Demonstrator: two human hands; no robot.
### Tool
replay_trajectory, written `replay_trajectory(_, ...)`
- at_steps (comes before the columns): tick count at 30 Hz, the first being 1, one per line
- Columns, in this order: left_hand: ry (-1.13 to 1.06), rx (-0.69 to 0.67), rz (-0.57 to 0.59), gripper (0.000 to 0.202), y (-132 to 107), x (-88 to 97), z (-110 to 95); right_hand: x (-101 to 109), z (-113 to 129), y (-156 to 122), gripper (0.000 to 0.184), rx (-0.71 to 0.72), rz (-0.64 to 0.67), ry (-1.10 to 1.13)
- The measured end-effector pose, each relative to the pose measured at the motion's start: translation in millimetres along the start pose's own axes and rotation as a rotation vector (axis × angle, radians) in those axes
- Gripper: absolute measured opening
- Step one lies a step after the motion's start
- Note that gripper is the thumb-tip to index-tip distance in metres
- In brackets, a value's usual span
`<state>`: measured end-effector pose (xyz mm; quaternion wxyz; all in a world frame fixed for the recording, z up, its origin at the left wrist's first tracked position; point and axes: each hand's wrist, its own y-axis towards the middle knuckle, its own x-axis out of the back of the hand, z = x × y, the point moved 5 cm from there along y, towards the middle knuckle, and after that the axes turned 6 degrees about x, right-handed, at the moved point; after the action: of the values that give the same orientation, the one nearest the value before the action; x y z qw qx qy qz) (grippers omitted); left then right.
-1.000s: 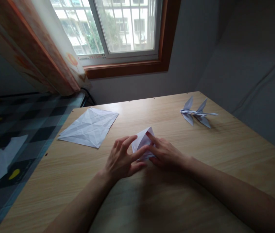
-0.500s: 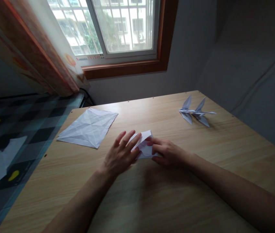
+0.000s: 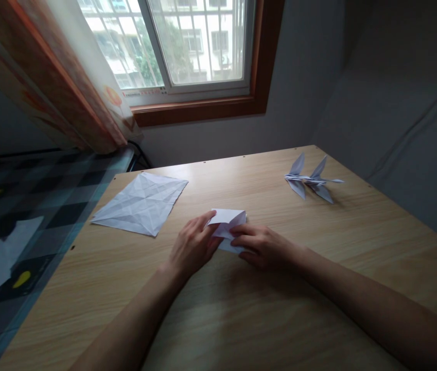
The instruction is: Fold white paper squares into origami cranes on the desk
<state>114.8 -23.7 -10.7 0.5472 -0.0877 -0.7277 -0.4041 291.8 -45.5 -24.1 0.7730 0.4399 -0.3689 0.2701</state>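
Observation:
A small piece of folded white paper (image 3: 229, 216) lies on the wooden table in front of me, its upper flap partly lifted. My left hand (image 3: 194, 241) grips its left side, with the index finger under the flap's edge and the thumb lower down. From the right, my right hand (image 3: 260, 245) has its fingertips closed on the paper's right edge. Part of the paper is covered by the fingers of both hands.
A creased white paper sheet (image 3: 143, 203) lies flat at the table's left. Toward the back right rests a folded paper figure (image 3: 306, 179) with several pointed wings. Left of the table, loose white paper (image 3: 4, 257) lies on a checkered cloth (image 3: 59, 193).
My left hand's fingers have drawn in from lying spread over the paper to holding its left side. The upper flap now stands more open, and my right fingertips have shifted slightly left.

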Motion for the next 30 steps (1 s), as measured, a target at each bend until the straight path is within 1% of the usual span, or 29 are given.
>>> replay_trajectory(3,-0.02,0.047,-0.036,0.038,0.2,0.4,0.3,-1.6,-0.5,-1.3,0.029,0.009,-0.008,-0.022)
replay_trajectory(9,0.01,0.065,-0.137,0.073,1.0,2.1,-0.6,-5.1,-1.4,-2.0,0.021,0.037,0.005,-0.03)
replay_trajectory(11,-0.012,0.12,-0.174,0.084,0.8,3.2,2.7,-4.6,-0.9,-0.9,0.019,0.041,0.005,-0.025)
replay_trajectory(12,-0.024,0.156,-0.193,0.086,0.6,4.0,5.0,-4.1,-0.5,-0.1,0.018,0.038,0.003,-0.019)
replay_trajectory(15,-0.05,0.257,-0.228,0.083,0.1,6.1,11.7,-3.0,1.1,2.2,0.015,0.035,0.006,0.01)
replay_trajectory(17,-0.06,0.306,-0.214,0.079,0.4,4.7,15.4,-3.1,1.9,3.5,0.014,0.033,0.016,0.025)
replay_trajectory(19,-0.039,0.347,-0.171,0.073,1.1,0.7,18.3,-4.3,2.2,4.5,0.013,0.031,0.039,0.023)
replay_trajectory(24,0.073,0.426,-0.047,0.051,3.4,-10.0,23.0,-7.8,2.7,7.8,0.014,0.024,0.109,-0.027)
replay_trajectory(26,0.055,0.417,-0.039,0.045,4.0,-10.4,23.4,-8.6,2.7,8.9,0.018,0.013,0.132,-0.033)
replay_trajectory(30,-0.061,0.304,-0.036,0.033,5.2,-8.4,21.0,-9.2,2.3,9.4,0.024,0.014,0.119,-0.029)
